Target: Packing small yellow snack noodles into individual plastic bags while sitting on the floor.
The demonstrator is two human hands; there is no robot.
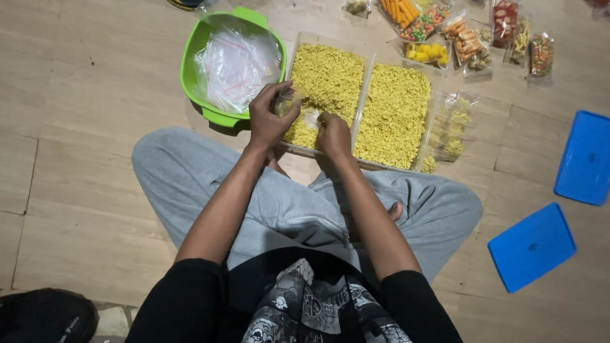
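Note:
I sit cross-legged on a tiled floor. My left hand (270, 117) holds a small clear plastic bag (288, 100) partly filled with yellow crumbled snack. My right hand (333, 134) rests closed on the near edge of a clear tub of the same yellow snack (327, 79), its fingers down in the snack; what they hold is hidden. A second clear tub of yellow snack (394, 114) stands right beside it.
A green basin (197, 47) with empty clear bags stands at the upper left. Filled small bags (452, 127) lie right of the tubs. Packets of colourful snacks (470, 38) lie at the far top. Two blue lids (532, 246) (586, 157) lie at right.

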